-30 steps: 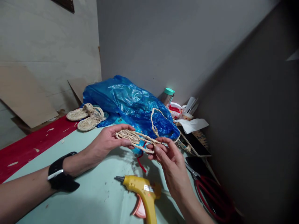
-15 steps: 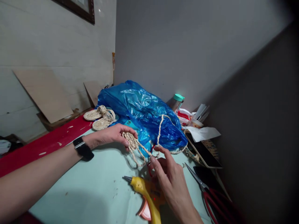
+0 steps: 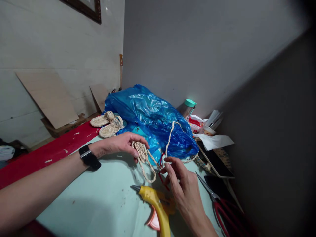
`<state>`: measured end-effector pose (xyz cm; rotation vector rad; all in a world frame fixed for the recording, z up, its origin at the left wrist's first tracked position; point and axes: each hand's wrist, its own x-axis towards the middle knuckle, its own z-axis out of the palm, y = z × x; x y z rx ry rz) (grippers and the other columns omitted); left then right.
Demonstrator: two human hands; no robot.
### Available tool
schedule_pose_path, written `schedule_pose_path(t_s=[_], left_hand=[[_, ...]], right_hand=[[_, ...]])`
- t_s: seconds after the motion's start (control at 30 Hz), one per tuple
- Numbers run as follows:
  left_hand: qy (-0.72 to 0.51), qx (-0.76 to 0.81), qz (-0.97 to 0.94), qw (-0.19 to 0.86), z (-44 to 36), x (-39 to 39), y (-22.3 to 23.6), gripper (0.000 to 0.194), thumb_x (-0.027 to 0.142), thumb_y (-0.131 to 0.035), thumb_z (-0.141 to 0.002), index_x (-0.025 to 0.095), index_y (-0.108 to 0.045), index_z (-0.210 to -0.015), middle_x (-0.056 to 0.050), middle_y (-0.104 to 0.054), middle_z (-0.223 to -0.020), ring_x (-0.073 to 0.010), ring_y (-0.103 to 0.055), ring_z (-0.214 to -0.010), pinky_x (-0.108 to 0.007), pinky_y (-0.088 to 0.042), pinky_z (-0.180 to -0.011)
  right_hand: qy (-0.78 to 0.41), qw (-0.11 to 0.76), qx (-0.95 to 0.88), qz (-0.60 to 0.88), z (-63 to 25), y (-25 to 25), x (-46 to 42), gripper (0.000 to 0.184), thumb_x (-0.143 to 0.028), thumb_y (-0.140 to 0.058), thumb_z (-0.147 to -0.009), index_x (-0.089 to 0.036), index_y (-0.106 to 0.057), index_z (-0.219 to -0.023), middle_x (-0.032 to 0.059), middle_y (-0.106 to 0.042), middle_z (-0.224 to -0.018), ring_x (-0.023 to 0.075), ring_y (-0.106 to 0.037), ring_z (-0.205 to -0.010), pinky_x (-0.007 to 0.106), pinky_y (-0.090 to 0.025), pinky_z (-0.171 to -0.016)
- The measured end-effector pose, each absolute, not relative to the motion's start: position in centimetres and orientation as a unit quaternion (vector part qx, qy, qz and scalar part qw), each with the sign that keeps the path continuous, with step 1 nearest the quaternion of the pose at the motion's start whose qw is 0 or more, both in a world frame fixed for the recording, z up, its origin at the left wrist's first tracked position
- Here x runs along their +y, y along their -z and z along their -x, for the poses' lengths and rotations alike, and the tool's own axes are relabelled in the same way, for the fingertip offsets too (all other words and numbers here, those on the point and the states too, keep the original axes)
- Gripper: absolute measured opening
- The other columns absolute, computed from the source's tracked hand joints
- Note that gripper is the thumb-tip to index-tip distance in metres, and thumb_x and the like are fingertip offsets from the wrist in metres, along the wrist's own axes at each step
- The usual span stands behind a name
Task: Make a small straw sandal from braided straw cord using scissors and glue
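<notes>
My left hand (image 3: 123, 144) grips a flat oval coil of braided straw cord (image 3: 141, 152) between thumb and fingers, just above the table. A loose loop of the cord hangs below the coil. My right hand (image 3: 184, 186) is closed around the cord where it runs off the coil, the fingertips pinched together. Thin red string (image 3: 162, 178) shows beside those fingertips; how it joins the cord is hidden. Beyond that, the cord rises over a blue plastic bag (image 3: 153, 105). A yellow glue gun (image 3: 150, 196) lies below my hands.
Two small woven straw sandals (image 3: 108, 130) rest left of the bag. Red-handled scissors (image 3: 212, 191) lie at the right, near a tablet-like device (image 3: 214, 161) and white paper (image 3: 214, 141). A green-lidded bottle (image 3: 189, 104) stands behind. A pinkish curved piece (image 3: 154, 220) is beside the glue gun.
The coil in my left hand has tilted a little, and its loose loop hangs lower. My right hand has shifted slightly right, showing more of the red string.
</notes>
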<state>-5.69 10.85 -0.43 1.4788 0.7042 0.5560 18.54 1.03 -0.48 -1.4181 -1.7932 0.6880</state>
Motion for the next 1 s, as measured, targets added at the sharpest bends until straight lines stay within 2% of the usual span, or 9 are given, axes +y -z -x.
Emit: schedule_pose_path(t_s=[0.13,0.23,0.33,0.47,0.63,0.83,0.93,1.0], left_hand=[[-0.238,0.293,-0.649,0.661,4.3,9.8,-1.5,0.062,0.010,-0.073,-0.069,0.023,-0.057,-0.127,-0.003,-0.073,-0.088,-0.0191,-0.072,-0.076,-0.030,-0.057,-0.071],[-0.211,0.277,-0.671,0.654,3.2,9.3,-3.6,0.061,0.009,-0.073,-0.070,0.027,-0.058,-0.127,0.001,-0.073,-0.090,-0.0168,-0.070,-0.076,-0.027,-0.056,-0.072],[-0.191,0.280,-0.721,0.604,2.0,9.4,-5.4,0.060,0.009,-0.072,-0.072,0.030,-0.059,-0.127,0.002,-0.071,-0.095,-0.0162,-0.067,-0.080,-0.022,-0.053,-0.070],[-0.156,0.274,-0.768,0.557,0.2,10.0,-6.5,0.064,0.011,-0.070,-0.076,0.031,-0.053,-0.134,0.002,-0.071,-0.096,-0.0165,-0.067,-0.081,-0.021,-0.052,-0.069],[-0.135,0.268,-0.801,0.518,-1.7,11.0,-7.2,0.065,0.016,-0.071,-0.076,0.030,-0.053,-0.137,-0.003,-0.070,-0.110,-0.0184,-0.068,-0.081,-0.024,-0.053,-0.071],[-0.134,0.256,-0.816,0.501,-2.6,12.8,-8.4,0.061,0.016,-0.073,-0.073,0.030,-0.060,-0.132,-0.003,-0.073,-0.096,-0.0216,-0.068,-0.084,-0.026,-0.053,-0.072],[-0.157,0.256,-0.793,0.529,-2.8,13.5,-8.6,0.060,0.014,-0.074,-0.071,0.026,-0.062,-0.129,-0.001,-0.070,-0.084,-0.0191,-0.066,-0.076,-0.027,-0.053,-0.070],[-0.171,0.261,-0.774,0.551,-2.8,13.7,-8.5,0.058,0.013,-0.073,-0.073,0.025,-0.063,-0.128,-0.001,-0.069,-0.086,-0.0171,-0.065,-0.075,-0.027,-0.053,-0.071]], right_hand=[[-0.259,0.375,-0.708,0.539,-18.7,-0.4,0.9,0.027,-0.038,-0.044,-0.098,-0.022,-0.065,-0.091,0.0013,-0.070,-0.078,0.0174,-0.065,-0.068,0.026,-0.046,-0.062],[-0.260,0.388,-0.705,0.533,-18.7,-1.2,0.7,0.025,-0.036,-0.047,-0.096,-0.022,-0.066,-0.091,0.0016,-0.072,-0.084,0.0175,-0.065,-0.073,0.026,-0.046,-0.066],[-0.277,0.398,-0.702,0.522,-18.6,-2.1,0.5,0.020,-0.034,-0.051,-0.095,-0.021,-0.066,-0.096,0.0015,-0.072,-0.090,0.0172,-0.065,-0.079,0.026,-0.046,-0.071],[-0.343,0.419,-0.671,0.506,-18.6,-2.6,0.4,0.019,-0.035,-0.051,-0.095,-0.020,-0.064,-0.092,0.0000,-0.070,-0.081,0.0160,-0.064,-0.075,0.026,-0.045,-0.069],[-0.365,0.473,-0.617,0.512,-19.5,-1.8,1.2,0.015,-0.033,-0.056,-0.092,-0.020,-0.060,-0.094,-0.0018,-0.067,-0.073,0.0153,-0.062,-0.068,0.025,-0.045,-0.065],[-0.371,0.485,-0.610,0.505,-20.4,-1.2,2.0,0.012,-0.030,-0.058,-0.089,-0.019,-0.062,-0.092,-0.0018,-0.065,-0.072,0.0145,-0.059,-0.067,0.024,-0.045,-0.062],[-0.369,0.486,-0.609,0.507,-20.4,-1.4,2.0,0.013,-0.031,-0.058,-0.089,-0.019,-0.061,-0.092,-0.0017,-0.065,-0.072,0.0147,-0.060,-0.067,0.025,-0.045,-0.063],[-0.370,0.485,-0.607,0.510,-20.5,-1.5,2.0,0.014,-0.032,-0.057,-0.090,-0.019,-0.060,-0.092,-0.0016,-0.066,-0.072,0.0148,-0.060,-0.067,0.025,-0.045,-0.063]])
